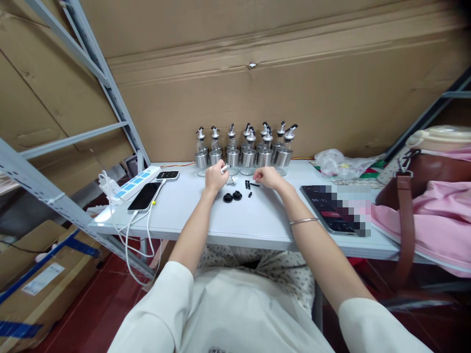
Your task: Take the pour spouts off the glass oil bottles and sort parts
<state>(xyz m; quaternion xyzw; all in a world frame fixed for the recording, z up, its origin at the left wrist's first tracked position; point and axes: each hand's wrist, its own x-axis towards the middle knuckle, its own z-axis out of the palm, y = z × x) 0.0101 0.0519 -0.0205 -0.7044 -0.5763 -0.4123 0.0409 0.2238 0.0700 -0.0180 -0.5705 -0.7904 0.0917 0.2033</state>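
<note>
Left hand [217, 176] closed on a white piece [224, 169]; curled right hand [268, 177], hold unclear, beside black parts [247, 185]; bottles [248, 158] line the surface's [253, 220] far edge; power strip [137, 185] at its left edge.

You wear a pale short-sleeved cloth top [221, 309], a thin silvery rounded bangle [303, 220] and whitish dark-patterned fabric bottoms [294, 277].

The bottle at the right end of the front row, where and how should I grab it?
Probably grip the bottle around its broad metal band, right hand coming from the right: it stands upright, other bottles crowd its left and back, none its right. I'd avoid the narrow, tilted spout.
</note>
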